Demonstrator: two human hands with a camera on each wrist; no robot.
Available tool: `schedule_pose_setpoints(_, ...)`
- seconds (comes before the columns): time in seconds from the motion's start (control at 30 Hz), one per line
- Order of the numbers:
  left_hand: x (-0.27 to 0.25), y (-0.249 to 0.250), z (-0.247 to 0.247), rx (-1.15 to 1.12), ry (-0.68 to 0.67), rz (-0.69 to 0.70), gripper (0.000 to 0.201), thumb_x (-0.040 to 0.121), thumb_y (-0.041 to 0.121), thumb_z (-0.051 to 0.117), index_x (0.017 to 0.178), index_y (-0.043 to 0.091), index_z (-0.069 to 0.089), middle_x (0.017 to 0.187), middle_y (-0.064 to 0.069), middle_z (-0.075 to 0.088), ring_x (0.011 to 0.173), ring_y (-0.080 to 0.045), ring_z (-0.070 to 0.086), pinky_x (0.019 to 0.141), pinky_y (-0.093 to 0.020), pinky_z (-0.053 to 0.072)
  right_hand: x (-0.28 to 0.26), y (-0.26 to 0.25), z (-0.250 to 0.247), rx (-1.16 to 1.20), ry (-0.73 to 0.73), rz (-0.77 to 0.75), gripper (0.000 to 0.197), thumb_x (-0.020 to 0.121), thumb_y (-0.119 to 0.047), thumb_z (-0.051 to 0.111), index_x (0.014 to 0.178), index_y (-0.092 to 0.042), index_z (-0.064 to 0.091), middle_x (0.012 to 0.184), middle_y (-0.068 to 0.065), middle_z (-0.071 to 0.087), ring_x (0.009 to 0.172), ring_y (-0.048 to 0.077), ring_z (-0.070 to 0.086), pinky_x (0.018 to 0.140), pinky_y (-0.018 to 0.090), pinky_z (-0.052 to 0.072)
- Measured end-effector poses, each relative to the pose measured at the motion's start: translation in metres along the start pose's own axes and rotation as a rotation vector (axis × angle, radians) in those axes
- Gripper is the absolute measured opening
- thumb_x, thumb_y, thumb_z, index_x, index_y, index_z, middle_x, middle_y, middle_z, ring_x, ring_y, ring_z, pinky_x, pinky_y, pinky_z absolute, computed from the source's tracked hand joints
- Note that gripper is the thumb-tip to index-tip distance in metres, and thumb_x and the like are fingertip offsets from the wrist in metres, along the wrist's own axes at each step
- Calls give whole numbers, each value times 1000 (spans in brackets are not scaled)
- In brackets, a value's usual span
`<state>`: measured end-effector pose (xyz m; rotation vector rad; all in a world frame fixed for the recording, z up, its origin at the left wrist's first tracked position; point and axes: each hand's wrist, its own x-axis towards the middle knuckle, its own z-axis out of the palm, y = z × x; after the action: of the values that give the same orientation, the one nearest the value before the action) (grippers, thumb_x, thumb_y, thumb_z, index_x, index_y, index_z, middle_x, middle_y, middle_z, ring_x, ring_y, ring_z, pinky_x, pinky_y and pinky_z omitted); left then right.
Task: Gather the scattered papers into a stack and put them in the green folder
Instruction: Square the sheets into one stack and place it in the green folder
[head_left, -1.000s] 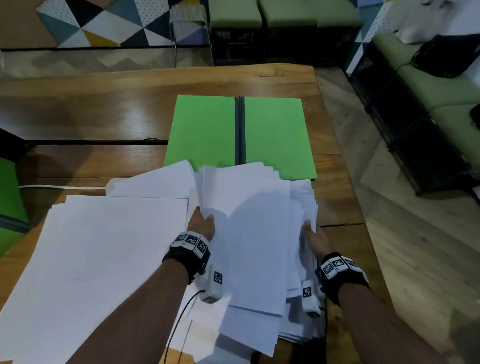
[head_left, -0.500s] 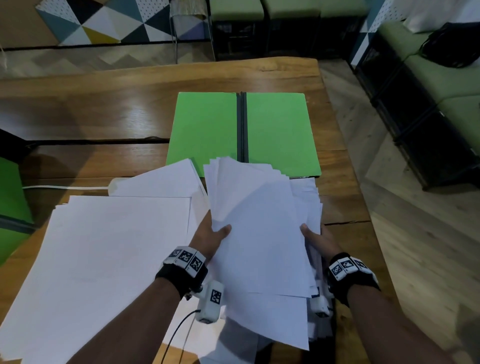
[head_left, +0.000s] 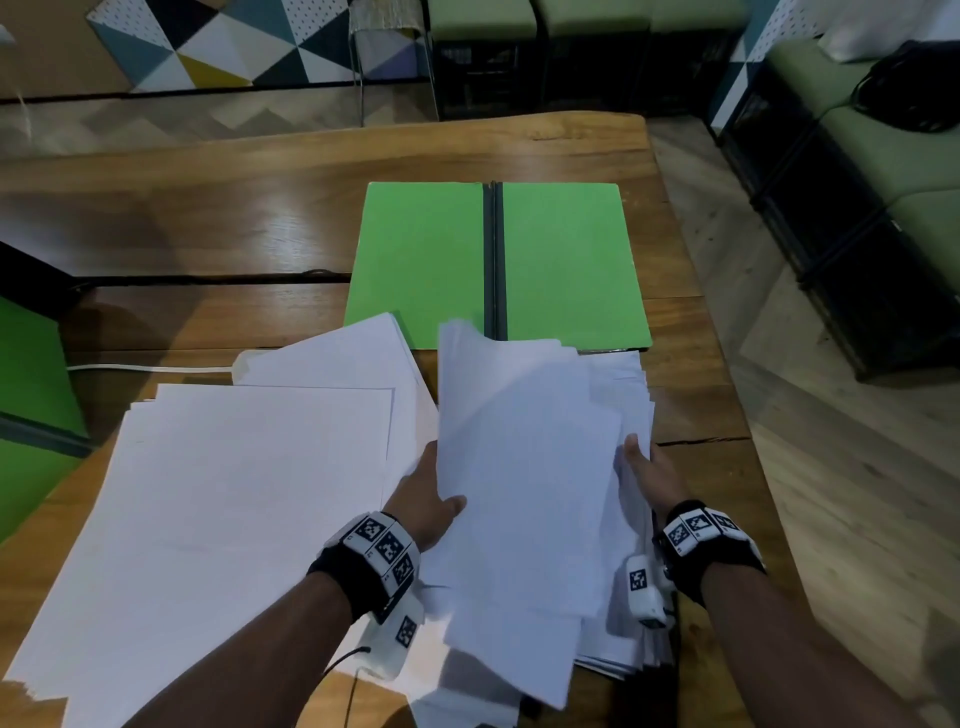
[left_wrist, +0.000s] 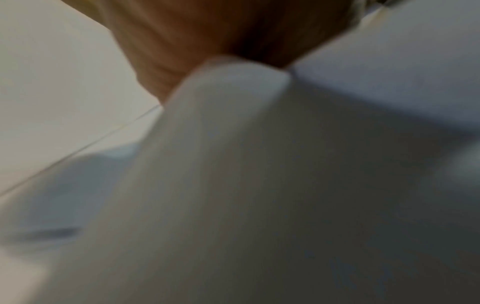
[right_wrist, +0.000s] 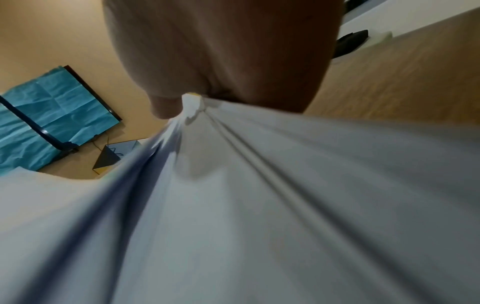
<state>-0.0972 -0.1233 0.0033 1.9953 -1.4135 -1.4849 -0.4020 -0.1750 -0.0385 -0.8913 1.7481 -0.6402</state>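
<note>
Papers (head_left: 524, 467) in the right half of the frame now stand tilted up off the heap, where 1 second ago they lay flatter and more fanned. The left hand (head_left: 426, 506) grasps their left edge, thumb on top and fingers hidden behind; the right hand (head_left: 652, 475) pinches the right edge, and the right wrist view shows the sheets bunched into folds at that grip. By my reading, this is the squaring-up step: 1 bundle is being lifted and aligned, not yet carried over.

Much is left to do. A second spread of sheets (head_left: 234, 493) lies loose at lower left, touching the held bundle's side, and more sheets sit beneath it at lower right.

The green folder (head_left: 561, 265) lies open and flat at centre frame, just beyond the papers' far edge, with both leaves bare.

All this rests on a wooden table (head_left: 208, 218). A white cable (head_left: 145, 368) runs in at middle left. Green benches (head_left: 883, 171) line the upper right, and a geometric-patterned wall panel (head_left: 208, 47) fills the upper left.
</note>
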Motion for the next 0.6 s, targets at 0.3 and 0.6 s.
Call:
schedule_pose_setpoints(0.3,-8,-10,17,-77,89,-9,54,94,24,55,143,23,32,137,1,51,123,-19,52,94,-23,38,5,11,-1,103,-33,71,48,78,1,67,121,-13,52,119,11,64,106,29,62,95,49,50)
schedule_pose_setpoints(0.6,0,5,43,67,111,75,62,94,33,52,148,28,21,142,5,47,125,-20,51,104,-32,39,1,8,3,-48,56,-8,49,90,-39,60,128,-11,50,123,9,61,116,31,57,90,34,43)
